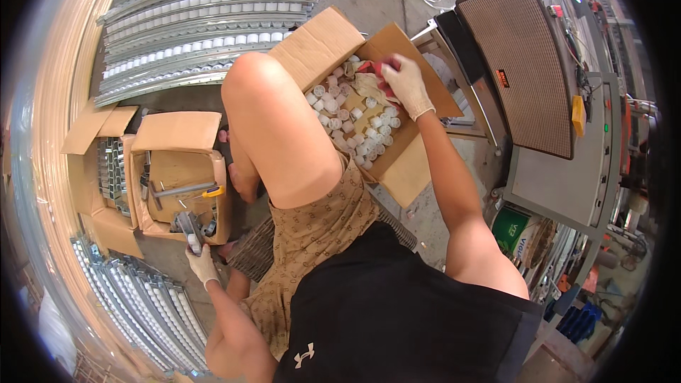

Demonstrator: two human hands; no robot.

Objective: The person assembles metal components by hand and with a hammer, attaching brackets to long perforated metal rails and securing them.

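Observation:
My left hand [202, 264], in a pale glove, is closed round the lower end of a short grey metal piece [188, 225] with a small white part at its grip end. It is beside the front edge of an open cardboard box [220, 206] that holds a hammer [184, 189] and a yellow-handled tool [213, 191]. Over on the right, my gloved right hand [408, 86] is above a carton [418, 145] of white plastic rollers [347, 125]. Its fingers are bent together at something red [385, 71] that I cannot make out. Crumpled pale cloth [369, 87] lies just beside it.
Metal roller tracks [213, 7] lie stacked at the far left, and more tracks [142, 298] at the near left. Another carton [113, 170] holds metal parts. A large speaker [521, 64] stands at the right by a grey cabinet [553, 184]. My bent knee [259, 78] rises between the boxes.

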